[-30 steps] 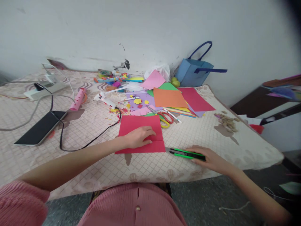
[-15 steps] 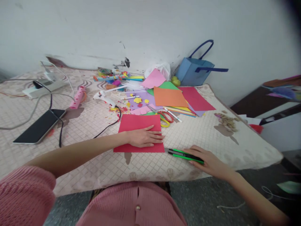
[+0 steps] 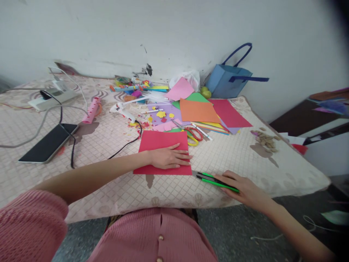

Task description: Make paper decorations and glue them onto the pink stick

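Flat on a red sheet of paper [image 3: 160, 140] lies my left hand [image 3: 167, 157], fingers stretched out and pointing right. The sheet rests near the table's front edge. My right hand [image 3: 240, 187] is closed around a green and black utility knife [image 3: 215, 181]. Its blade points left and reaches the sheet's lower right corner; whether it touches the paper I cannot tell. Just beyond the sheet's right side lie scissors [image 3: 195, 134] with red and yellow handles.
A white glue gun [image 3: 122, 111] with a black cord lies behind the sheet. Coloured papers [image 3: 199, 111] are piled behind the scissors, near a blue bag [image 3: 227, 82]. To the left are a black tablet-like device [image 3: 47, 143], a pink roll [image 3: 92, 110] and a power strip [image 3: 54, 99].
The whole view has shifted slightly. My left hand stays flat on the red sheet, and my right hand still holds the utility knife at its corner.
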`<state>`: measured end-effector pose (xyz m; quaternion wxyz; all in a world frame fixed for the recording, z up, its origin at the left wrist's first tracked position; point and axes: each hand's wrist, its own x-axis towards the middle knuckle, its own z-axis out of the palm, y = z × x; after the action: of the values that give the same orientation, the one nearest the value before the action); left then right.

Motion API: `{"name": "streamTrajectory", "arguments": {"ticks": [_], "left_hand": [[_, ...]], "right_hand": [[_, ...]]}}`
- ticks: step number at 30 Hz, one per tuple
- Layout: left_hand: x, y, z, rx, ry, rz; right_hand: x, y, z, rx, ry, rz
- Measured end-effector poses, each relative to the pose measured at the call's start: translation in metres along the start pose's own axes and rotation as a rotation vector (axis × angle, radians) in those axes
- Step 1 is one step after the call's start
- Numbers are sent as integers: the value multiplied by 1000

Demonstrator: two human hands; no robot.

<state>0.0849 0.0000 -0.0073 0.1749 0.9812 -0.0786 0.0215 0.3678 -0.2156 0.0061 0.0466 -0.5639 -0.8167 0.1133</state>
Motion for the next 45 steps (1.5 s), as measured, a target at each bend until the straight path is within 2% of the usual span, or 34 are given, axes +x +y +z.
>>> {"name": "streamTrajectory", "arguments": {"ticks": [5, 12, 21, 38, 45], "left_hand": [[0, 0, 0, -24, 59, 32], [2, 3, -2, -13, -3, -20], [6, -1, 3, -19, 64, -3], [6, -2, 4, -54, 89, 13], [6, -2, 4, -10, 94, 28]], "right_hand": [[-1, -5, -1, -28, 30, 10], [-3, -12, -1, 6, 35, 56], [-7, -9, 0, 3, 55, 76], [-7, -12, 5, -20, 68, 77], [-11, -22, 9, -65, 102, 117]]}}
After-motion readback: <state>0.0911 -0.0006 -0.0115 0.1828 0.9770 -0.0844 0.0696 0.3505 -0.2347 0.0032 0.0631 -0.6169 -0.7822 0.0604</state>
